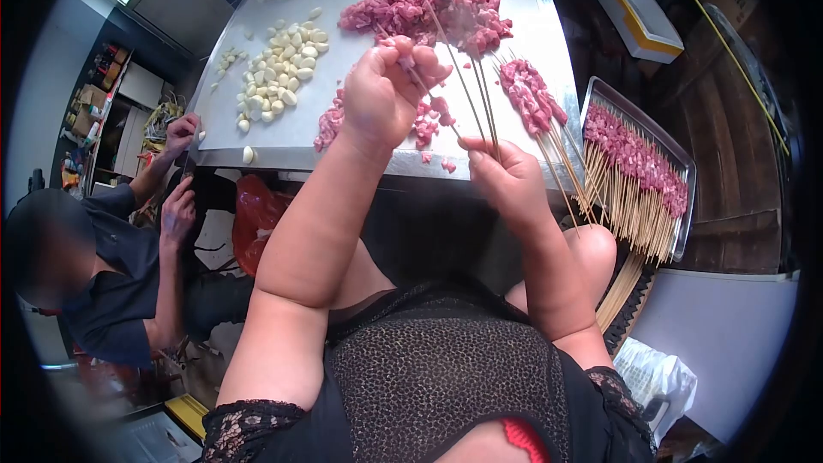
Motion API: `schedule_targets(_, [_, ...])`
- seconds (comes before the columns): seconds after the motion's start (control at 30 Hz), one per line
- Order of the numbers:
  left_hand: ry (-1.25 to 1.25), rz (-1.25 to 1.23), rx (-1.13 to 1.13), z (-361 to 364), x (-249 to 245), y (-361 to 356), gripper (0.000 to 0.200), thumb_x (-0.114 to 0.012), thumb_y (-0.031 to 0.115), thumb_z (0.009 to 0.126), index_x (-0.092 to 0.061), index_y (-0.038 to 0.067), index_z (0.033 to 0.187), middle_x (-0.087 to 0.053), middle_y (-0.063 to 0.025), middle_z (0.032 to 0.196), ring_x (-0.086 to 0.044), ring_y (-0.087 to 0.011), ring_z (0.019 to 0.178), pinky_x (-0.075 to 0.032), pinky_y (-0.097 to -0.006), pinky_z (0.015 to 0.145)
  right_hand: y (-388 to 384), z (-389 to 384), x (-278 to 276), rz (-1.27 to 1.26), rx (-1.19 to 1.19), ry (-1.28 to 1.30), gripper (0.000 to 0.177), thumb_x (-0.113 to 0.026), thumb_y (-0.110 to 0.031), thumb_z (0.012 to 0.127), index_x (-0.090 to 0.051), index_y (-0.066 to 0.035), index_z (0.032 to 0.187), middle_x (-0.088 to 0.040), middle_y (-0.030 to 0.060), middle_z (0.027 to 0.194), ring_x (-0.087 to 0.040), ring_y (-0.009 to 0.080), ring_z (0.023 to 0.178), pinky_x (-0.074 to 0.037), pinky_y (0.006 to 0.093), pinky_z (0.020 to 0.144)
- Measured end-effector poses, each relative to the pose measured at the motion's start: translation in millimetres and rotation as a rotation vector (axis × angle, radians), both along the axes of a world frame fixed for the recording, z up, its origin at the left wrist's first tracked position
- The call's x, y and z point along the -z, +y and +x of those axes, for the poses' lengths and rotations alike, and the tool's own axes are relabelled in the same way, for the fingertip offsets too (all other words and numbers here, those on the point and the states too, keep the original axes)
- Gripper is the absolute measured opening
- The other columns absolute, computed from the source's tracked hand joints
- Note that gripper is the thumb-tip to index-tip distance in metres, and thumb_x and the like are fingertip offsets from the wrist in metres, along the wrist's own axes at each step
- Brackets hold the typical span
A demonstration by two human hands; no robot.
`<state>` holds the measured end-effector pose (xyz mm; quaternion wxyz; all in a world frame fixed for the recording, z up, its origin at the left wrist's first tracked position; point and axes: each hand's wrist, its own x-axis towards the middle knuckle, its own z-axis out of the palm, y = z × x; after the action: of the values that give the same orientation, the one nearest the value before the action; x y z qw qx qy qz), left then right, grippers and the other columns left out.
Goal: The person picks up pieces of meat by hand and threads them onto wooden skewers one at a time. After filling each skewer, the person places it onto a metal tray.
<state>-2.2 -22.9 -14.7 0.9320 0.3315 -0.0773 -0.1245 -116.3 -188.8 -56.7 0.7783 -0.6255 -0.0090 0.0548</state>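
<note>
The left hand's [386, 94] fingers [420, 60] are curled shut, and a meat piece [409, 60] is pinched at their tips. The right hand's [506, 176] fingers [480, 153] are closed narrowly around the lower ends of a few bare skewers [480, 99]. The skewers are held above the near edge of the bench [343, 51]. Their long axis runs away from the body, and the tips are pointed up and slightly left toward the meat pile [429, 9].

Smaller meat scraps [330, 124] are seen below the left hand. Just right of the held skewers, loaded skewers [531, 99] are laid on the bench. Further right, a tray [651, 124] is filled with finished skewers [634, 154], sticks toward the person. Garlic cloves [283, 69] are scattered on the bench's left part. At the left edge, a co-worker's hands [180, 133] are seen.
</note>
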Motion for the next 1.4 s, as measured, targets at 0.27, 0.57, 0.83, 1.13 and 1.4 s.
schedule_targets(0.27, [0.089,0.054,0.052,-29,24,-38,0.016,-0.033,0.013,0.091,-0.047,0.008,0.085,-0.053,-0.0079,0.078,-0.054,-0.0233,0.074,-0.048,-0.0419,0.082,3,6,13,-0.029,0.156,-0.033,0.022,-0.055,-0.011,0.093,-0.063,-0.001,0.111,-0.055,-0.0032,0.073,-0.044,0.0008,0.058,-0.035,0.0156,0.051])
schedule_targets(0.57, [-0.506,1.179,-0.19,32,-6,15,0.026,-0.06,0.026,0.091,-0.067,0.004,0.105,-0.066,-0.0004,0.09,-0.058,-0.0083,0.08,-0.048,-0.0244,0.072,-15,5,13,-0.003,0.293,-0.125,0.023,-0.055,-0.01,0.093,-0.062,0.0,0.113,-0.055,-0.0026,0.074,-0.044,0.0011,0.059,-0.034,0.0157,0.052])
schedule_targets(0.83, [-0.558,1.981,-0.168,49,18,42,0.026,-0.063,0.023,0.086,-0.067,0.006,0.105,-0.069,-0.0135,0.086,-0.065,-0.0193,0.08,-0.049,-0.0307,0.075,-15,3,12,-0.019,0.292,-0.103,0.023,-0.055,-0.01,0.093,-0.062,-0.001,0.113,-0.055,-0.0026,0.074,-0.045,0.0012,0.06,-0.035,0.0163,0.054])
schedule_targets(1.13, [-0.801,1.801,-0.083,19,-5,24,0.022,-0.068,0.009,0.078,-0.068,0.005,0.099,-0.064,-0.0126,0.095,-0.062,-0.0258,0.084,-0.049,-0.033,0.079,-18,4,9,-0.001,0.293,-0.114,0.023,-0.055,-0.011,0.093,-0.062,0.0,0.113,-0.055,-0.0032,0.074,-0.045,0.0012,0.06,-0.036,0.0163,0.054])
schedule_targets(1.4, [-0.965,2.064,-0.021,17,11,22,0.023,-0.067,0.009,0.074,-0.067,0.003,0.096,-0.064,-0.0131,0.088,-0.062,-0.0292,0.083,-0.049,-0.0365,0.076,-20,2,6,-0.015,0.28,-0.115,0.023,-0.055,-0.011,0.093,-0.062,-0.001,0.113,-0.054,-0.0033,0.074,-0.045,0.0013,0.06,-0.036,0.0166,0.054])
